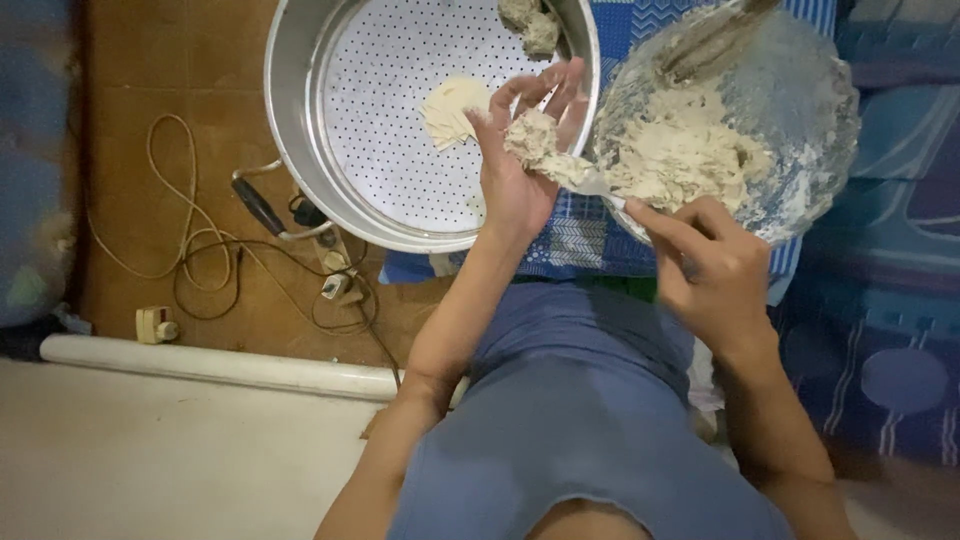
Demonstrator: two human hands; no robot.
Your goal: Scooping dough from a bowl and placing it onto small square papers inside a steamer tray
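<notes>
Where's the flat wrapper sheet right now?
In the head view, the wrapper lies flat on the steamer tray, upper middle of the frame, just left of the left hand, which holds a lump of filling.

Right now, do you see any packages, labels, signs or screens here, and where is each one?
None in view: no package, label, sign or screen. What shows is a steamer tray, a glass bowl of filling, cables on the floor, the left hand cupping a dumpling, and the right hand with a spoon.
</notes>
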